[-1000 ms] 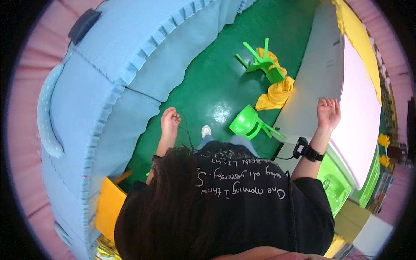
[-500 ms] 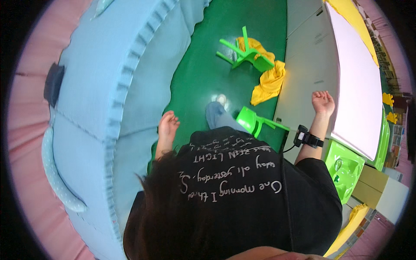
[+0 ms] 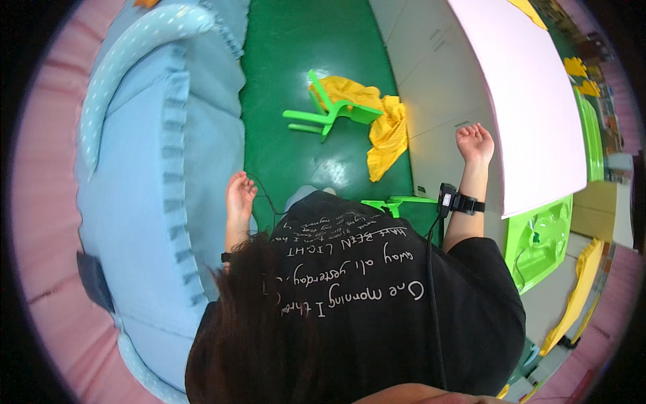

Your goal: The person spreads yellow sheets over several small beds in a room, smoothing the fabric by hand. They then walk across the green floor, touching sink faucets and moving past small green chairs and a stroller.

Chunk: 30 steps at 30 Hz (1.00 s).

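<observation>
My left hand (image 3: 241, 195) is raised beside the blue bed or couch cover, fingers loosely bent and apart, with nothing in it. My right hand (image 3: 475, 143) hovers by the edge of the white cabinet (image 3: 437, 87), palm turned up, its fingers softly curled and empty. A black strap with a small box (image 3: 459, 200) circles my right wrist. Ahead on the green floor, a bright green child's chair (image 3: 333, 111) lies tipped over. Crumpled yellow cloth (image 3: 388, 143) lies against and behind it. Neither hand touches these things.
A long blue ruffled cover (image 3: 134, 222) runs along the left, with a dotted blue cushion roll (image 3: 111, 81) on it. The cabinet's pale pink top (image 3: 531, 101) stands at the right, a green tray-like basin (image 3: 538, 242) behind it. Another green chair (image 3: 390, 205) is close to my legs.
My view has turned and moved forward, so the tipped chair and yellow cloth now sit further left and lower. Both hands stay raised and empty. The near green chair is mostly hidden by my body.
</observation>
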### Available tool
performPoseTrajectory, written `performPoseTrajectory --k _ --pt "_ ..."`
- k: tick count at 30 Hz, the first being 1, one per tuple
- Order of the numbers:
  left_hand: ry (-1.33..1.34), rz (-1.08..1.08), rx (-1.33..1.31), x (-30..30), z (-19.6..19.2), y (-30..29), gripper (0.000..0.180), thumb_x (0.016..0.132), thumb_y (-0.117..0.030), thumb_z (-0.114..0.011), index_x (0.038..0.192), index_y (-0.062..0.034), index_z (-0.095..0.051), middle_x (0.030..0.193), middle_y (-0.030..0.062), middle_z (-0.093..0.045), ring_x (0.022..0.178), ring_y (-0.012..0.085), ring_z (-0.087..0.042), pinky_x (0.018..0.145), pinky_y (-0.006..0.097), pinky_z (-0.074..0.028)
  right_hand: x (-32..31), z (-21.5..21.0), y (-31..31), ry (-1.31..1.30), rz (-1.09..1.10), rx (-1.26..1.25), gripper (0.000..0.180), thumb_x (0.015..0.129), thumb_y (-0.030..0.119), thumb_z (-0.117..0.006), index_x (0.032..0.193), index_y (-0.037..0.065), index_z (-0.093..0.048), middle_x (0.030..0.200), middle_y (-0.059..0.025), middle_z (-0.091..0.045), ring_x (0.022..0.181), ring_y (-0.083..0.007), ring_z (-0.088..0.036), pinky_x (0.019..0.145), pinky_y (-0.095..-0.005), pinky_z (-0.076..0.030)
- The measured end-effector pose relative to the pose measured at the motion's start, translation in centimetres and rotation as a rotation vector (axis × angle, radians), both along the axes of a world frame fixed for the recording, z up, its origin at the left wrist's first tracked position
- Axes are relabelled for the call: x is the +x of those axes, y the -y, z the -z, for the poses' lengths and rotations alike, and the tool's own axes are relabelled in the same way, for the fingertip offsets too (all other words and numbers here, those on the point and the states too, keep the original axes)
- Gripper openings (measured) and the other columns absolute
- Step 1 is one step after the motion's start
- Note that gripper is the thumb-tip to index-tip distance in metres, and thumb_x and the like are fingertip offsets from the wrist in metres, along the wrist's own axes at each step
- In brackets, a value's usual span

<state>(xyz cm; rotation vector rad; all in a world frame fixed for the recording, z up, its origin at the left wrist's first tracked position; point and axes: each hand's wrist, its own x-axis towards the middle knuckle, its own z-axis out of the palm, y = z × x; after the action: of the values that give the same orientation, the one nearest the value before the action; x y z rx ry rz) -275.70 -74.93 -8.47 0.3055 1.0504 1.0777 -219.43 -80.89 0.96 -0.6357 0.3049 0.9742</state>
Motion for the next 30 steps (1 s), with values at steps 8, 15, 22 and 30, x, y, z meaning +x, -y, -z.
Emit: performPoseTrajectory --k 8,15,22,30 --pt "0.109 0.270 -0.311 7.4 5.6 -15.7 0.009 0.078 -0.009 -0.054 0.086 -0.0085 -0.051 0.065 0.0010 -0.050 0.064 0.0143 -0.050 0.058 0.027 -0.042 7.8 1.1 3.2 0.035 0.416 -0.187 0.002 0.079 0.007 -0.038 0.077 0.006 -0.039 0.061 -0.0013 -0.032 0.053 -0.0142 -0.032 0.054 -0.0292 -0.029" --pt "0.128 0.489 -0.315 21.0 8.6 -30.7 0.005 0.080 -0.013 -0.054 0.078 -0.0089 -0.052 0.062 -0.0002 -0.048 0.064 0.0131 -0.049 0.054 0.025 -0.038 12.7 1.2 2.1 0.166 0.468 -0.373 0.008 0.079 0.012 -0.043 0.080 0.005 -0.046 0.071 -0.0055 -0.048 0.065 -0.0165 -0.045 0.059 -0.0319 -0.036" --pt "0.159 0.721 -0.278 41.4 13.5 -33.9 0.006 0.078 -0.011 -0.053 0.084 -0.0081 -0.055 0.062 0.0022 -0.052 0.058 0.0145 -0.049 0.053 0.028 -0.038 20.9 7.0 1.2 1.432 0.350 -1.575 0.042 0.077 0.020 -0.058 0.109 -0.004 -0.047 0.111 -0.0182 -0.044 0.098 -0.0264 -0.045 0.083 -0.0368 -0.039" --pt "-0.348 1.362 -0.407 50.7 30.6 -25.5 0.012 0.079 -0.019 -0.058 0.081 -0.0067 -0.055 0.068 0.0050 -0.053 0.062 0.0174 -0.052 0.057 0.032 -0.042 21.1 9.9 -2.2 1.602 0.238 -1.861 0.036 0.079 0.016 -0.056 0.107 -0.005 -0.051 0.100 -0.0173 -0.055 0.087 -0.0235 -0.053 0.081 -0.0330 -0.042"
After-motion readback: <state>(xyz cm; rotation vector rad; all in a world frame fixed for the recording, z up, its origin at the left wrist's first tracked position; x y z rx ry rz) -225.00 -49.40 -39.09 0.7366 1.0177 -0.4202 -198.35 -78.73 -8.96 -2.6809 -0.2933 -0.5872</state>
